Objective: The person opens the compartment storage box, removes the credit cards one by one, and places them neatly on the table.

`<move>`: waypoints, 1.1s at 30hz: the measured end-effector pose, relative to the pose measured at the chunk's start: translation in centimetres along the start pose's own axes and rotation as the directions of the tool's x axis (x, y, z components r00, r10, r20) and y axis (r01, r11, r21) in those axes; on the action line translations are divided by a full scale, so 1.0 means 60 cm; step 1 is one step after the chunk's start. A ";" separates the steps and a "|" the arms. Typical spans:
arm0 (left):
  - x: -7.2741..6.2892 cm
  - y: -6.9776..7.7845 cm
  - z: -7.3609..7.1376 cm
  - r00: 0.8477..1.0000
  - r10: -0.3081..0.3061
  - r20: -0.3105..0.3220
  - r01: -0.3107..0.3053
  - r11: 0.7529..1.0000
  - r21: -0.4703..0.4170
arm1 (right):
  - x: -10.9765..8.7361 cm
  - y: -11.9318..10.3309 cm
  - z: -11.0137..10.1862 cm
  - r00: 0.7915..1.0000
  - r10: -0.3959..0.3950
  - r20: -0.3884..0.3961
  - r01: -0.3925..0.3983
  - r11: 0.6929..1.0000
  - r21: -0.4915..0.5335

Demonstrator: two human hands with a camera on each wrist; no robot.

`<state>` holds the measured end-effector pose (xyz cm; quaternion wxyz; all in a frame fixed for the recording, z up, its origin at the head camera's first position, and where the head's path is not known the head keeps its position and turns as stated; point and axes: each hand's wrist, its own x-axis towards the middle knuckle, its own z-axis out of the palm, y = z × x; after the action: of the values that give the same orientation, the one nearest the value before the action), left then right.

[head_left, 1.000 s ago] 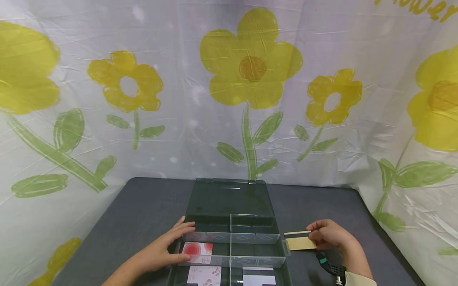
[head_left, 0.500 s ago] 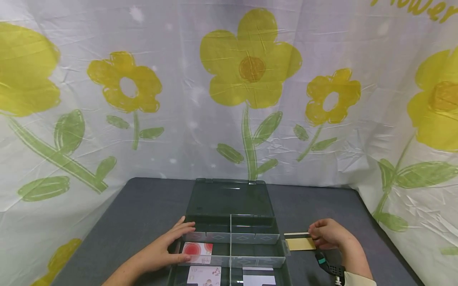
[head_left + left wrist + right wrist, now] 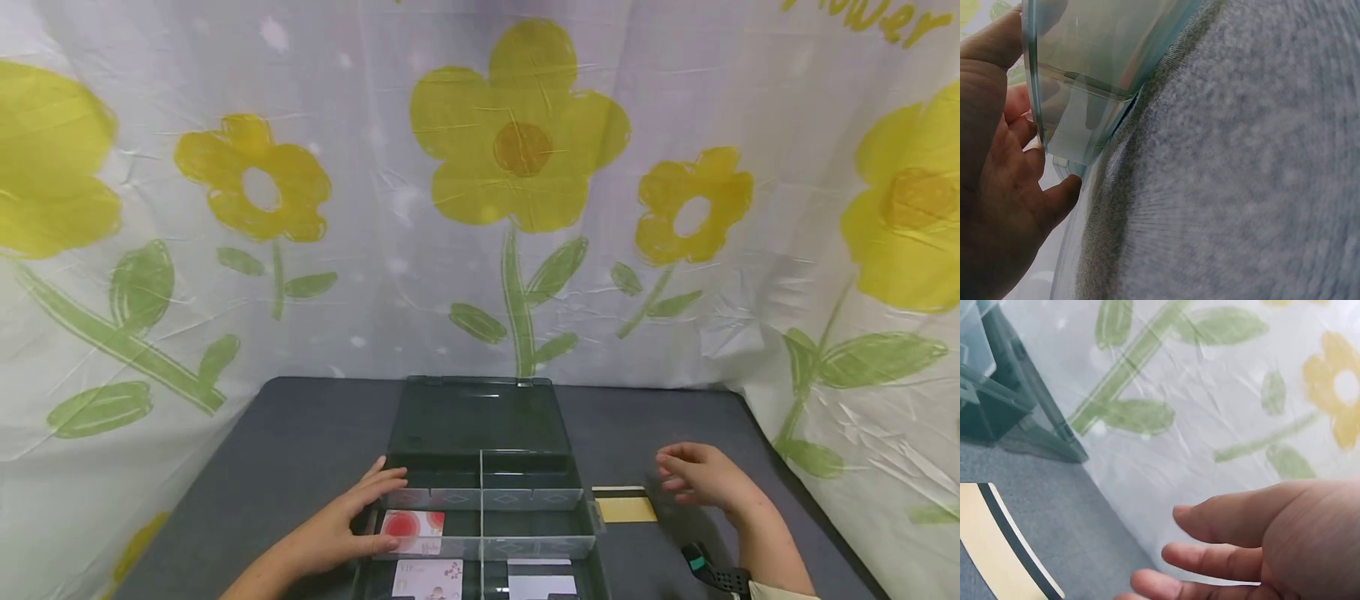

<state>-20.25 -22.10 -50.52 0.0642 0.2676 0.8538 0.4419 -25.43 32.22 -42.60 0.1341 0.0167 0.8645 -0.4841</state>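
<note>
A black, teal-marked wrist strap (image 3: 726,578) sits beside a cream sleeve (image 3: 778,592)

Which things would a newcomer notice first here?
The big yellow flower at the upper centre of the white backdrop would likely draw the eye first. Below it, a dark translucent box with its lid open stands on the grey table, the left hand at its left side. A gold card lies on the table just right of the box, beside the right hand.

The head camera looks forward and down; 2 nearer wrist cameras also catch the box (image 3: 525,523).
</note>
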 end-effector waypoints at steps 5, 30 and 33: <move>-0.002 0.007 -0.001 1.000 0.013 -0.005 -0.013 1.000 0.003 | -0.033 -0.009 -0.006 0.998 -0.023 0.052 0.021 0.999 0.050; -0.017 0.011 -0.001 0.999 0.010 -0.045 -0.006 0.997 0.079 | -0.114 -0.095 0.165 0.902 -0.177 0.393 0.183 0.983 0.024; -0.017 0.010 -0.001 0.999 -0.008 -0.040 0.011 0.997 0.077 | -0.106 -0.086 0.197 0.915 -0.223 0.336 0.277 0.953 -0.122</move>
<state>-19.15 -22.39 -50.16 0.0392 0.2570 0.8726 0.4135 -17.59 20.16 -42.61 0.2095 -0.1839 0.8639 -0.4195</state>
